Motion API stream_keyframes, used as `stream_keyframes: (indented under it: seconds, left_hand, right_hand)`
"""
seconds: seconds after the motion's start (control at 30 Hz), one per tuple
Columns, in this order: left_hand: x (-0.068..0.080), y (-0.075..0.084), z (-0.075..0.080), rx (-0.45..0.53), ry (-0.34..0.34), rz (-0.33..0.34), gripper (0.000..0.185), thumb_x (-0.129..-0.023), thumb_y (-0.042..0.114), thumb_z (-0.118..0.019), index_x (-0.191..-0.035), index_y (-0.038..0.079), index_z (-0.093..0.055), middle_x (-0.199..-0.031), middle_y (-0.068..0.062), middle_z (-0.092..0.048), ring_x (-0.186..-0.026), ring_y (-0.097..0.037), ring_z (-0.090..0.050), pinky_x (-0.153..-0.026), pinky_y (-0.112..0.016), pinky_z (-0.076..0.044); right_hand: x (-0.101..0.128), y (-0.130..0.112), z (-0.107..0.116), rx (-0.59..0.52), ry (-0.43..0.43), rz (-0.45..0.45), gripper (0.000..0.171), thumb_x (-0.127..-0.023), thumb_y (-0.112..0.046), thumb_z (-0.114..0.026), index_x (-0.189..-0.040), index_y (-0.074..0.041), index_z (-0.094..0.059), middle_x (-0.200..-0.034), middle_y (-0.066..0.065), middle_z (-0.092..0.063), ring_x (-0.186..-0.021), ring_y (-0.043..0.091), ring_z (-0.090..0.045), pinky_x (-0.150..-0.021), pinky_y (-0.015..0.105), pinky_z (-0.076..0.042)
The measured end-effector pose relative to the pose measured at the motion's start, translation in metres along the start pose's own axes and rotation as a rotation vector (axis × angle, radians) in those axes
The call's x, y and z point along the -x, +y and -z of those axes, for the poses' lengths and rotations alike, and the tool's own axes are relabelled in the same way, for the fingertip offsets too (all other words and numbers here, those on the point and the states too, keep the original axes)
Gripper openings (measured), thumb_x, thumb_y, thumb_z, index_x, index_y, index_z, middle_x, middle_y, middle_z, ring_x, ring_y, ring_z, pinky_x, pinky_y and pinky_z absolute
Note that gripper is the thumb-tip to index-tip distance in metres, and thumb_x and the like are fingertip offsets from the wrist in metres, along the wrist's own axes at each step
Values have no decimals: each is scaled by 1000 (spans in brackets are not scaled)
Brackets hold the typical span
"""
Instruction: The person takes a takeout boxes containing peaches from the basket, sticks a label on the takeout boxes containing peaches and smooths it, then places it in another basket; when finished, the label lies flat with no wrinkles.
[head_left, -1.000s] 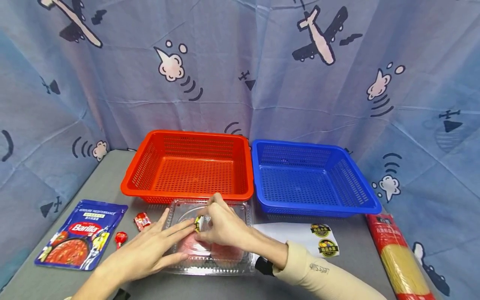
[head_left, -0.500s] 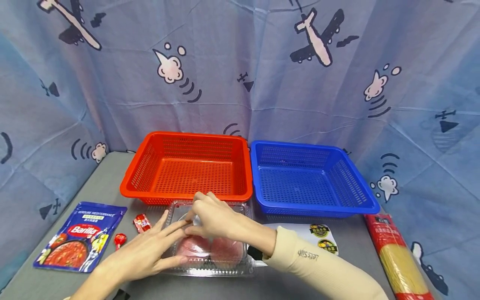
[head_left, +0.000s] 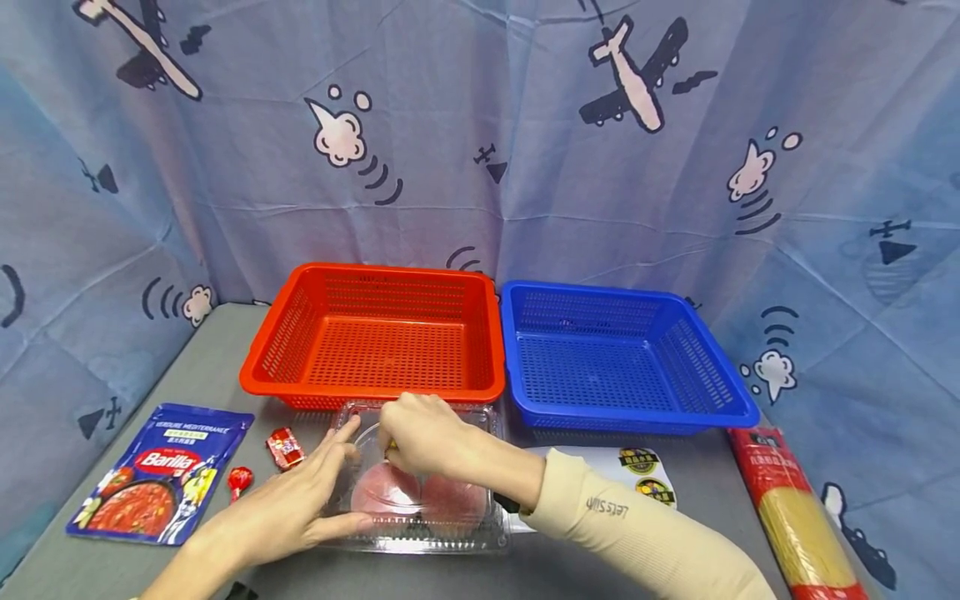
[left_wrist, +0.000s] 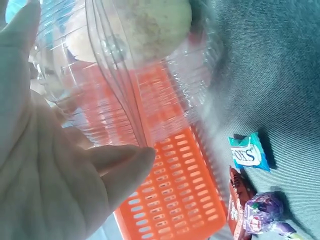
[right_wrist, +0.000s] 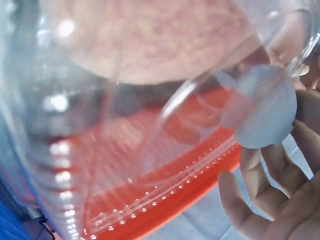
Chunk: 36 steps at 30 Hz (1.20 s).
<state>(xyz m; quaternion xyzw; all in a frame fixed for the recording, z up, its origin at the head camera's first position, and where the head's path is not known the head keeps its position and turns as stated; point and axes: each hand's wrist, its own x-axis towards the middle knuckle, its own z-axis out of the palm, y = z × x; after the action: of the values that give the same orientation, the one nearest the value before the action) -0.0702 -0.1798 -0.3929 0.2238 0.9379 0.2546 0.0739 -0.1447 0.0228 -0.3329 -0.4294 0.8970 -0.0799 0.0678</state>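
Clearly the clear clamshell box (head_left: 420, 479) on the table (head_left: 525, 575), just before the red basket (head_left: 375, 333), is light, thin and crushable; best held by its rim. Left hand (head_left: 277, 508) steadies its side, fingers straight; right hand (head_left: 420, 433) pinches a round sticker (right_wrist: 265, 112) against the lid. Candies (head_left: 283, 446) lie beside it.

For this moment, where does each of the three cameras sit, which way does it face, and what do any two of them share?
Head: worn high, looking forward and down at the grey table; shows both forearms, the left hand and the right hand on the clear clamshell box.
Left wrist: close beside the box, facing the orange basket; shows the left palm and fingers.
Right wrist: pressed against the box; shows right fingers by a round sticker.
Shared: all three see the box and the orange basket.
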Motion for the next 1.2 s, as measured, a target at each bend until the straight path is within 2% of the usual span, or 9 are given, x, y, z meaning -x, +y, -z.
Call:
stream_keyframes:
  seconds: [0.1,0.13,0.27,0.33,0.53,0.77,0.93,1.1,1.2]
  left_hand:
    - [0,0,0,-7,7,-15,99,-90,75,-55,-159,10,-26,-159,-10,-47,-152,-41,-35,-107,-58,-48]
    - [0,0,0,-12,9,-16,102,-90,75,-55,-162,10,-21,-158,-10,-48,-152,-42,-34,-108,-58,-47]
    - [0,0,-1,-25,18,-29,100,-90,74,-55,-160,8,-26,-159,-11,-46,-152,-42,-35,-106,-58,-49]
    - [0,-1,-1,-25,20,-31,100,-90,74,-56,-160,9,-26,-159,-10,-47,-151,-42,-35,-106,-57,-49]
    - [0,-1,-2,-36,34,-45,97,-91,73,-56,-159,9,-29,-160,-10,-45,-151,-42,-37,-106,-57,-49]
    - [0,-2,-4,-58,46,-62,86,-92,72,-55,-150,10,-41,-165,-15,-36,-150,-43,-37,-107,-56,-49]
    - [0,-2,-4,-52,43,-58,84,-92,72,-55,-149,11,-43,-167,-15,-33,-151,-43,-36,-107,-57,-49]
    - [1,-1,-4,-53,38,-55,80,-92,73,-55,-144,13,-47,-168,-15,-29,-151,-42,-35,-106,-56,-49]
    - [1,-1,-4,-51,36,-54,78,-92,73,-55,-142,14,-49,-169,-15,-28,-151,-43,-36,-106,-57,-49]
  right_hand:
    - [0,1,-2,13,27,-8,26,-83,-4,-76,-59,-16,-75,-54,-11,-49,-53,2,-33,-45,13,-29]
    - [0,1,-2,9,28,-20,27,-83,-6,-77,-59,-17,-75,-55,-12,-51,-53,2,-34,-45,14,-31]
    - [-1,1,-3,-36,34,-85,20,-84,-16,-84,-64,-20,-79,-65,-13,-69,-55,-1,-43,-48,15,-40]
    - [-1,0,-3,-56,28,-95,19,-83,-18,-85,-65,-20,-80,-68,-11,-72,-55,-2,-44,-48,15,-41]
    - [0,2,-4,-49,-3,-58,18,-86,-19,-84,-68,-21,-82,-65,-13,-71,-54,-2,-38,-47,12,-36]
    - [1,3,-4,-37,-35,-74,23,-88,-25,-82,-65,-23,-80,-58,-15,-62,-52,-1,-35,-44,14,-32]
    - [3,3,-1,-27,-77,-102,2,-85,-28,-85,-83,-26,-85,-75,-14,-76,-57,-2,-47,-49,16,-39]
    - [6,6,2,-44,-118,-130,21,-82,-30,-86,-103,-27,-84,-99,-12,-80,-79,0,-66,-57,20,-49]
    - [8,7,3,-63,-133,-146,28,-81,-31,-86,-108,-27,-82,-106,-12,-80,-83,2,-68,-57,21,-49]
